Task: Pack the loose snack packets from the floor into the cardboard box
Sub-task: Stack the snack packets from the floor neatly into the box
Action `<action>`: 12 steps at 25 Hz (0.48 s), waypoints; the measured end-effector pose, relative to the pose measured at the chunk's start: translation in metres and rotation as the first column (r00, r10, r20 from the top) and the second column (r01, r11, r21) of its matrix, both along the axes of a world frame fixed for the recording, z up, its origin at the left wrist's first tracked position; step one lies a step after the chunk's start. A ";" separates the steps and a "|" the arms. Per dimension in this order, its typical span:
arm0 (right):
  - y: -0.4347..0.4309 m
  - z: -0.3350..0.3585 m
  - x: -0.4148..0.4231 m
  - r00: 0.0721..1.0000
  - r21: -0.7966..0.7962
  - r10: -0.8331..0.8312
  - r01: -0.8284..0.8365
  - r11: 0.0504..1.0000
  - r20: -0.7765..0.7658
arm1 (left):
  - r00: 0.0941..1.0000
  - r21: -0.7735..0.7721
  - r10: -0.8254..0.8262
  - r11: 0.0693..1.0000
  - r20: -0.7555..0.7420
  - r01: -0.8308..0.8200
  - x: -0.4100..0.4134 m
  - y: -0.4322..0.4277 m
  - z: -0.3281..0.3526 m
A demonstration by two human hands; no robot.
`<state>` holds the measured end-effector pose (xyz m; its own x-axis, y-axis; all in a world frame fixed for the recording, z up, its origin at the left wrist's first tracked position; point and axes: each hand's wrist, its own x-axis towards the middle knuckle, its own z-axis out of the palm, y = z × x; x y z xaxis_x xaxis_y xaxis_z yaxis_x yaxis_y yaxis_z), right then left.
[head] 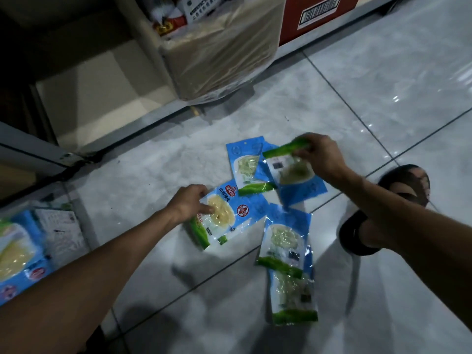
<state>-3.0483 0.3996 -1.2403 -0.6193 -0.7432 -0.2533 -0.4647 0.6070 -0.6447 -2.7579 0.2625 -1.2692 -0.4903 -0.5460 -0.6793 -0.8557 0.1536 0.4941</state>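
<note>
A pale, glossy tiled floor (383, 72) is seen from above in dim light. At far left, stacked packets (18, 251) are laid beside a dark shelf base. The left hand (189, 204) is stretched forward, thumb and curled fingers pinching a blue packet (229, 213) flat on the tiles. Bare tile is left open beyond, up to a plastic-wrapped cardboard box (219, 52). Three loose packets (286, 238) are scattered centrally. At right, a second packet (293, 175) is pinched by its green edge in the right hand (319, 154), near a sandalled foot (403, 185).
</note>
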 end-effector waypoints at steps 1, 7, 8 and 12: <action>-0.013 -0.006 -0.002 0.999 0.052 0.043 -0.042 0.998 -0.027 | 0.999 -0.021 -0.011 1.000 0.035 0.012 0.006 -0.003 -0.002; -0.013 -0.048 -0.001 0.967 0.415 0.225 -0.159 0.896 -0.116 | 1.000 -0.073 -0.005 0.997 0.020 0.006 0.003 0.006 -0.006; -0.010 -0.050 -0.001 0.964 0.420 0.219 -0.140 0.897 -0.147 | 1.000 -0.076 -0.013 0.997 0.012 0.014 -0.002 0.009 -0.008; -0.007 -0.057 0.000 0.986 0.471 0.133 -0.071 0.879 -0.098 | 0.999 -0.074 -0.021 0.997 0.039 0.024 -0.018 0.019 -0.018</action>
